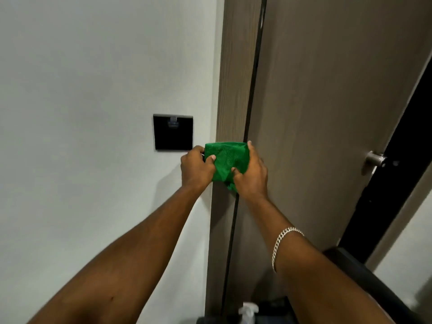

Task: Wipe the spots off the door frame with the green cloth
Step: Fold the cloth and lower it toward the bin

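Two bare forearms reached up from the bottom edge, the right one wearing a silver bracelet (284, 244). Both hands held a bunched green cloth (228, 160) in front of the wooden door frame (236, 78), beside the dark gap at the door (327, 101). The left hand (196, 168) gripped its left edge, fingers curled behind and thumb on the front. The right hand (252, 176) clutched its right side, thumb pressed into the folds. A black switch (173, 133) sat on the white wall (81, 90) just left.
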